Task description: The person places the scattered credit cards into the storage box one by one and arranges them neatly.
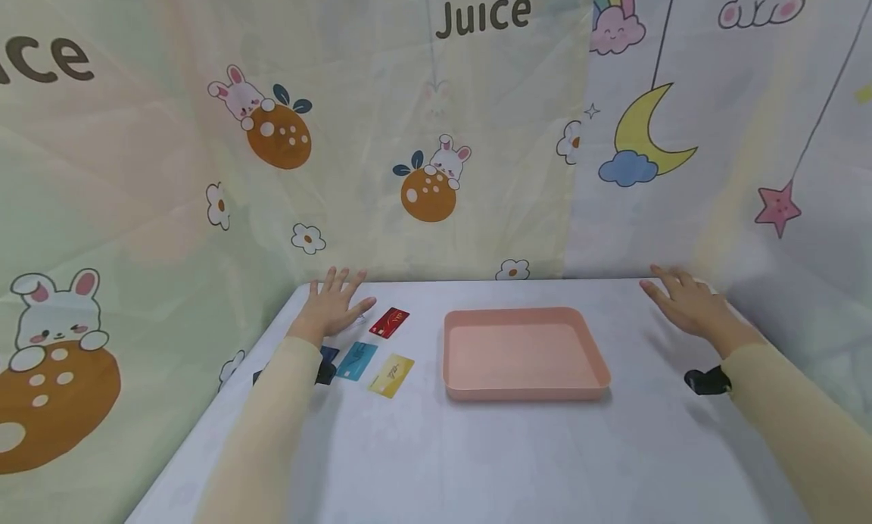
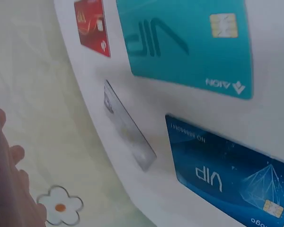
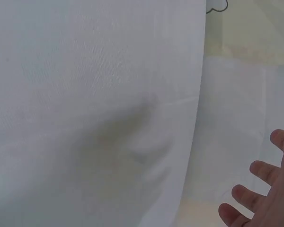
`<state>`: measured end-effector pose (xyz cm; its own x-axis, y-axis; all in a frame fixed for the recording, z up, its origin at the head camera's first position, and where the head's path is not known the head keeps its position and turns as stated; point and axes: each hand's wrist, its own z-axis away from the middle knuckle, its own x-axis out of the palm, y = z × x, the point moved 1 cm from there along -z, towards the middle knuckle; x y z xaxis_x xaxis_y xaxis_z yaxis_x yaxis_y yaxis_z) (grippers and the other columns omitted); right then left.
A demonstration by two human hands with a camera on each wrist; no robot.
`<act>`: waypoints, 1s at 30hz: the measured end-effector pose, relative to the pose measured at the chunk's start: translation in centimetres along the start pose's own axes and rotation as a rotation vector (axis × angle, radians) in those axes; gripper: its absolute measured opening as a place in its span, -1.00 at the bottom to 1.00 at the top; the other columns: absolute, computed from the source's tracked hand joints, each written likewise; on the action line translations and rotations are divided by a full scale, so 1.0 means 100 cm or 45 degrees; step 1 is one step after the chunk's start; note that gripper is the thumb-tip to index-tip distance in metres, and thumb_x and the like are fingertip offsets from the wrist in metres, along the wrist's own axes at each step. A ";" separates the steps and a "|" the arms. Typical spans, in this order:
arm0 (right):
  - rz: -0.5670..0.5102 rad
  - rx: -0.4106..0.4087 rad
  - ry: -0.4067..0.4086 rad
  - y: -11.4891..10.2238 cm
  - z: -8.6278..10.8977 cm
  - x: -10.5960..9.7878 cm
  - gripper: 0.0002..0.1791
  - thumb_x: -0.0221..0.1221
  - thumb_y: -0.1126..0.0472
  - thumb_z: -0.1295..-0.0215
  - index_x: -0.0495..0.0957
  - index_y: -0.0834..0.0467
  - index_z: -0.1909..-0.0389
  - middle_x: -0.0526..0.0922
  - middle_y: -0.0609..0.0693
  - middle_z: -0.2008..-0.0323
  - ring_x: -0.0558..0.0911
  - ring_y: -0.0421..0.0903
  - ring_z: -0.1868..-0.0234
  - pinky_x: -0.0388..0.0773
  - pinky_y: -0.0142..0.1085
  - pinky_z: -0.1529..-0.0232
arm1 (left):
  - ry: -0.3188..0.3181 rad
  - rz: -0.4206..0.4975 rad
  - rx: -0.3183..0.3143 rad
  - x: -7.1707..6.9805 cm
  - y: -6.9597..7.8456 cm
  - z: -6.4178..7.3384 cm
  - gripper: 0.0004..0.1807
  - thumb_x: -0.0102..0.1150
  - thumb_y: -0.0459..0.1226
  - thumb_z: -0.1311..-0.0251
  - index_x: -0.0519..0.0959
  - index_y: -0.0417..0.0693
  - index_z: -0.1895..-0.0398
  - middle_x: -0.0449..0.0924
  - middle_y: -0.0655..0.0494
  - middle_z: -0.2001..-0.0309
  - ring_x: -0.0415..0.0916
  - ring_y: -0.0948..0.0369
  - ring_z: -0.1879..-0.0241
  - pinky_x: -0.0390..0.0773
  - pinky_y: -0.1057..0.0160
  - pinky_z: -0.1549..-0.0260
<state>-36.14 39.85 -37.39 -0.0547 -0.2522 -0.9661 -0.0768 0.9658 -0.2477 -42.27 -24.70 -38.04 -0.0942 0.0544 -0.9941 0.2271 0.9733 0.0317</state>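
The left hand and right hand spread wide, empty; the cards at left look light, stiff, slippery, best edge-pinched.

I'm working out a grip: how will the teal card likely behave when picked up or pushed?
The teal card looks like thin plastic with a chip, so it is probably stiff and light. Lying flat on the white table, it may be hard to get a fingertip under; pushed, it would likely slide rather than tip.
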 end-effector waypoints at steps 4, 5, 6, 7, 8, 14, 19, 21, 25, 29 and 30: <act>-0.189 -0.074 0.032 -0.003 0.002 0.005 -0.12 -0.50 -0.27 -0.65 -0.18 0.40 -0.59 -0.10 0.65 -0.47 0.00 0.74 -0.37 -0.03 0.63 -0.22 | 0.044 0.005 0.080 0.000 0.009 0.002 -0.08 -0.19 0.33 -0.44 -0.08 0.12 -0.70 -0.18 -0.21 -0.67 -0.42 -0.21 -0.65 -0.42 -0.41 -0.49; -0.243 -0.101 0.044 -0.004 0.002 0.006 -0.14 -0.49 -0.22 -0.67 -0.16 0.45 -0.58 -0.08 0.66 -0.46 -0.01 0.72 -0.39 -0.05 0.60 -0.26 | 0.049 0.002 0.093 0.001 0.011 0.003 -0.08 -0.17 0.32 -0.44 -0.08 0.13 -0.70 -0.18 -0.20 -0.67 -0.42 -0.21 -0.65 -0.42 -0.40 -0.49; -0.299 -0.130 0.057 -0.005 0.002 0.007 -0.15 -0.48 -0.18 -0.69 -0.14 0.50 -0.56 -0.07 0.67 -0.46 -0.03 0.70 -0.42 -0.08 0.57 -0.31 | 0.057 0.007 0.105 0.001 0.013 0.004 -0.09 -0.15 0.31 -0.44 -0.07 0.13 -0.69 -0.18 -0.19 -0.67 -0.42 -0.21 -0.65 -0.42 -0.39 -0.49; -0.345 -0.153 0.064 -0.006 0.003 0.008 -0.17 -0.48 -0.15 -0.70 -0.13 0.53 -0.54 -0.07 0.67 -0.46 -0.05 0.67 -0.44 -0.10 0.53 -0.36 | 0.062 0.007 0.111 0.001 0.016 0.005 -0.09 -0.15 0.31 -0.45 -0.07 0.14 -0.70 -0.18 -0.19 -0.68 -0.42 -0.20 -0.65 -0.43 -0.38 -0.50; -0.395 -0.176 0.067 -0.007 0.003 0.009 -0.18 -0.48 -0.12 -0.70 -0.12 0.57 -0.52 -0.07 0.67 -0.46 -0.07 0.66 -0.46 -0.13 0.50 -0.40 | 0.068 0.012 0.116 0.001 0.017 0.006 -0.10 -0.14 0.30 -0.45 -0.07 0.14 -0.70 -0.18 -0.18 -0.68 -0.41 -0.20 -0.65 -0.43 -0.37 -0.50; -0.580 -0.153 -0.066 -0.015 0.009 0.015 -0.14 -0.54 -0.19 -0.69 -0.23 0.52 -0.55 -0.22 0.58 -0.53 -0.22 0.57 -0.54 -0.22 0.44 -0.46 | 0.091 0.042 0.128 0.004 0.025 0.015 -0.10 -0.17 0.33 -0.45 -0.09 0.18 -0.70 -0.10 -0.18 -0.66 -0.36 -0.20 -0.65 -0.38 -0.36 -0.52; -0.630 -0.085 -0.185 -0.026 0.015 0.020 -0.08 -0.40 -0.28 -0.66 -0.25 0.42 -0.60 -0.19 0.56 -0.55 -0.09 0.58 -0.53 -0.02 0.50 -0.39 | 0.058 0.061 0.116 0.004 0.026 0.021 -0.10 -0.13 0.31 -0.44 -0.07 0.19 -0.70 -0.06 -0.19 -0.65 -0.29 -0.21 -0.65 -0.28 -0.37 -0.52; -0.636 -0.081 -0.225 -0.031 0.018 0.023 -0.09 -0.32 -0.27 -0.65 -0.21 0.40 -0.60 -0.07 0.56 -0.53 0.07 0.56 -0.50 0.14 0.48 -0.35 | 0.043 0.064 0.117 0.005 0.026 0.025 -0.11 -0.10 0.29 -0.44 -0.03 0.17 -0.69 -0.03 -0.20 -0.64 -0.23 -0.23 -0.64 -0.21 -0.37 -0.52; -0.733 -0.104 -0.300 -0.041 0.024 0.032 -0.15 -0.23 -0.19 -0.67 -0.15 0.38 -0.60 0.11 0.56 -0.49 0.31 0.49 -0.43 0.36 0.35 -0.32 | -0.003 0.060 0.120 0.006 0.023 0.034 -0.11 -0.12 0.31 -0.45 0.01 0.14 -0.68 0.05 -0.23 -0.62 -0.14 -0.27 -0.61 -0.07 -0.38 -0.50; -0.882 -0.105 -0.363 -0.051 0.028 0.044 -0.20 -0.20 -0.12 -0.68 -0.14 0.38 -0.60 0.13 0.56 -0.49 0.37 0.44 -0.42 0.48 0.19 -0.30 | -0.044 0.064 0.094 0.008 0.019 0.046 -0.10 -0.14 0.34 -0.43 0.02 0.12 -0.68 0.08 -0.26 -0.60 -0.10 -0.30 -0.60 0.00 -0.40 -0.47; -0.907 -0.105 -0.371 -0.053 0.029 0.046 -0.20 -0.19 -0.11 -0.68 -0.13 0.38 -0.60 0.14 0.55 -0.49 0.38 0.43 -0.42 0.51 0.15 -0.29 | -0.051 0.067 0.081 0.009 0.017 0.048 -0.10 -0.13 0.34 -0.43 0.03 0.12 -0.68 0.09 -0.27 -0.60 -0.09 -0.30 -0.59 0.02 -0.41 -0.46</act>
<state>-33.12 33.71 -40.75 0.2988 -0.7737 -0.5586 -0.0699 0.5660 -0.8214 -37.30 -24.02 -39.34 -0.0418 0.0952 -0.9946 0.2916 0.9533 0.0790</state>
